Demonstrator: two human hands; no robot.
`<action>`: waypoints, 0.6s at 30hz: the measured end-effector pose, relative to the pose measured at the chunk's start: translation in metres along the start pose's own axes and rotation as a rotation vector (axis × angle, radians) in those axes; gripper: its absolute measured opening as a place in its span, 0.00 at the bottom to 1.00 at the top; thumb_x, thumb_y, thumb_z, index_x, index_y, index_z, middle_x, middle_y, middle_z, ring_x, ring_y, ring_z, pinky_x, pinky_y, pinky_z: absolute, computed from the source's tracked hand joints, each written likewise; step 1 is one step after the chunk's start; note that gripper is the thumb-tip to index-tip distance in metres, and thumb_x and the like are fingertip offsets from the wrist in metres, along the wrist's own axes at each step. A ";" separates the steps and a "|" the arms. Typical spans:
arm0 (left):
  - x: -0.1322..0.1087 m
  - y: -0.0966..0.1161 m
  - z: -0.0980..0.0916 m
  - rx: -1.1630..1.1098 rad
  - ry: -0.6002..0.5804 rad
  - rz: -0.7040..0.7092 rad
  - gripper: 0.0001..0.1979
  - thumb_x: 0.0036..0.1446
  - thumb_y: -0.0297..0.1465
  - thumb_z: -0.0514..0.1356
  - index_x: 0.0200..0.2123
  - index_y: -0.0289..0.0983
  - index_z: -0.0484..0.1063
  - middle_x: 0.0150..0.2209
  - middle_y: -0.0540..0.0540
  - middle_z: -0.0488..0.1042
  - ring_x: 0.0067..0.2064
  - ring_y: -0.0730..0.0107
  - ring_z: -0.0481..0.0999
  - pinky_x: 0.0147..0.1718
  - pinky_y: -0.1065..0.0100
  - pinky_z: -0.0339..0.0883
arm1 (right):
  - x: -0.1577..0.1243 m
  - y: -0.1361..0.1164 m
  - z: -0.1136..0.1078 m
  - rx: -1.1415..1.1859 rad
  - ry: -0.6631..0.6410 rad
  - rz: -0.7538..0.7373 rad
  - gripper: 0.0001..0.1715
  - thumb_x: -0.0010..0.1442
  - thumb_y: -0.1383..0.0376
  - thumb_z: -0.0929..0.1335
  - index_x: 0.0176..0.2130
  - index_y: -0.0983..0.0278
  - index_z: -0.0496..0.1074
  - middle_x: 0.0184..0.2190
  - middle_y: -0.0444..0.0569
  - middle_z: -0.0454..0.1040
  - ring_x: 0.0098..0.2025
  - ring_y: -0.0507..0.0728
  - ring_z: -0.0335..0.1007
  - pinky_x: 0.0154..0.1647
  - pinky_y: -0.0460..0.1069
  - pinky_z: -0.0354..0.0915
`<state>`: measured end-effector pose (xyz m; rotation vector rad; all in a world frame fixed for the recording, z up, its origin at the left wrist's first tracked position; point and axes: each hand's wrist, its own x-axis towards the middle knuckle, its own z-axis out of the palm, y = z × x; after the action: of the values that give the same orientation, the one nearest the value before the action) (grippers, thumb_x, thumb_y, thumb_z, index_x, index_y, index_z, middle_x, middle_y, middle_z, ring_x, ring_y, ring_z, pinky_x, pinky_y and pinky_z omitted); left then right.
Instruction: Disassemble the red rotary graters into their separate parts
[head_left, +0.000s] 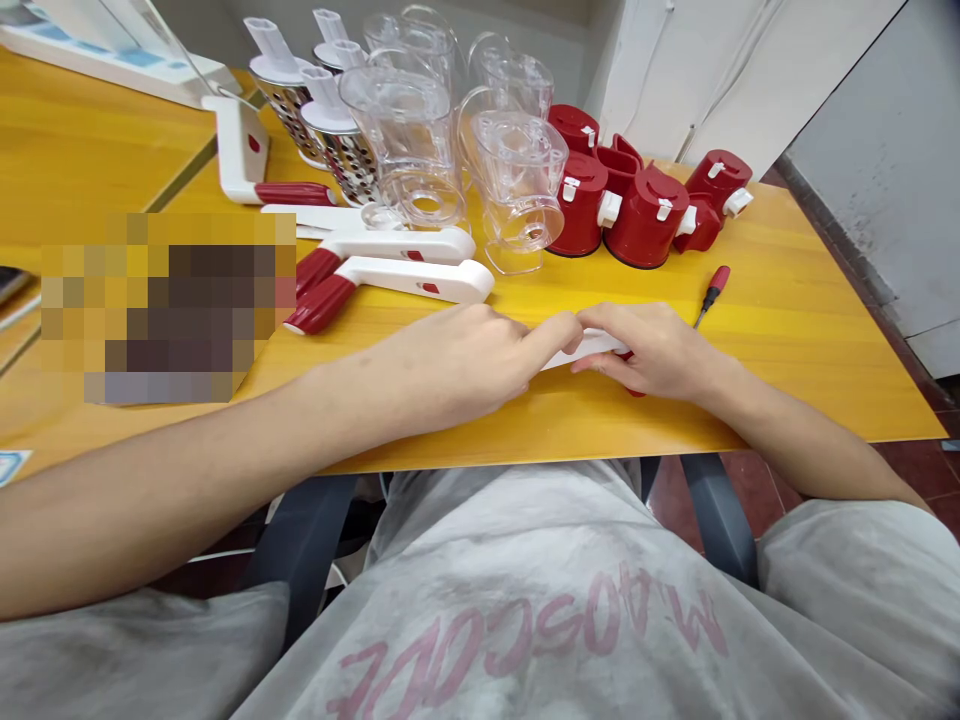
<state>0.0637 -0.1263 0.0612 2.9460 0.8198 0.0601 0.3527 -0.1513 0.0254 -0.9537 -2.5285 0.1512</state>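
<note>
Along the front edge of the yellow wood-grain table (787, 390), your left hand (465, 365) and right hand (645, 350) meet a little in from the rim, both closed on a white plastic handle (585, 348). Your left fingertips (559, 335) press on its left end, while your right hand curls over its other end and hides most of it. That handle lies low over the tabletop, roughly parallel to the front edge. A sliver of red (635, 392) shows beneath your right hand, but you can't tell whether it belongs to the handle.

Just past your right fingers, a red-handled screwdriver (717, 281) lies with its shaft pointing toward your hand. Behind your left hand, two white crank handles with red grips (390, 285) lie side by side, and a flat white strip (311, 218) sits just behind them. Toward the far left, another white crank handle (240, 150) rests with its red grip pointing right.

Along the far edge, perforated steel grater drums with white tops (337, 145) stand beside a cluster of clear plastic hoppers (517, 180). To their right, red grater housings with white clips (645, 218) are bunched together. A pixelated patch (169, 310) covers part of the table's left side, so whatever lies there can't be made out.
</note>
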 end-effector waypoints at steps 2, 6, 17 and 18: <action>0.000 -0.001 0.002 0.002 0.007 0.009 0.21 0.75 0.27 0.58 0.67 0.41 0.76 0.29 0.44 0.81 0.33 0.46 0.85 0.42 0.56 0.76 | 0.000 0.000 0.001 -0.009 0.003 -0.002 0.19 0.81 0.53 0.71 0.61 0.63 0.77 0.51 0.48 0.86 0.50 0.54 0.83 0.53 0.47 0.74; 0.000 -0.003 0.006 0.027 0.013 0.024 0.20 0.75 0.29 0.59 0.66 0.40 0.76 0.31 0.43 0.82 0.34 0.48 0.85 0.43 0.58 0.77 | -0.001 0.001 0.002 0.000 0.009 0.005 0.22 0.81 0.52 0.70 0.62 0.63 0.77 0.51 0.50 0.86 0.48 0.54 0.82 0.51 0.47 0.73; 0.006 -0.021 0.009 -0.269 0.168 0.014 0.27 0.72 0.36 0.61 0.71 0.39 0.74 0.58 0.35 0.86 0.54 0.45 0.88 0.56 0.54 0.78 | 0.000 0.020 -0.001 0.058 0.075 0.073 0.38 0.76 0.39 0.72 0.69 0.62 0.76 0.57 0.54 0.84 0.51 0.54 0.82 0.57 0.48 0.77; 0.007 -0.024 0.009 -0.331 0.189 -0.001 0.27 0.72 0.39 0.62 0.70 0.39 0.75 0.60 0.35 0.85 0.56 0.45 0.87 0.56 0.54 0.78 | -0.001 0.022 0.000 0.073 0.079 0.087 0.40 0.75 0.38 0.73 0.70 0.62 0.75 0.57 0.54 0.84 0.51 0.55 0.82 0.58 0.49 0.78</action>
<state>0.0581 -0.1027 0.0500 2.6538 0.7490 0.4352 0.3668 -0.1349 0.0200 -1.0209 -2.3935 0.2261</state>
